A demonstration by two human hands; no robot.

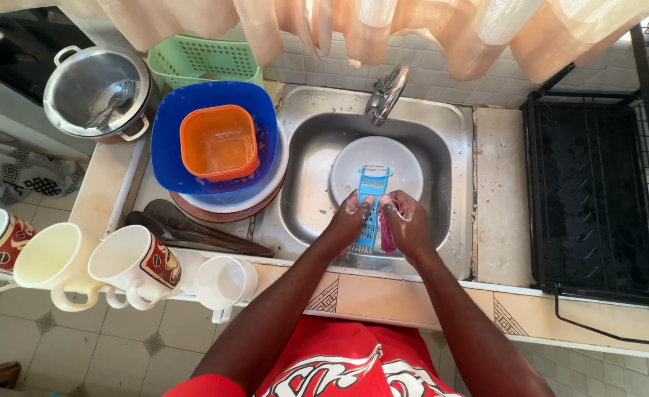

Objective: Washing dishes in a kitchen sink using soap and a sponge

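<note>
Over the steel sink my left hand grips a light blue plastic grater by its lower part, the slotted end pointing away from me. My right hand presses a pink scrubbing cloth against the grater's right edge. A white plate lies in the sink basin under the grater. The tap stands behind it with no water visibly running.
Left of the sink a blue bowl holds an orange tub, stacked on white and brown dishes. Dark spoons, several mugs, a steel pot and a green basket lie further left. A black dish rack stands right.
</note>
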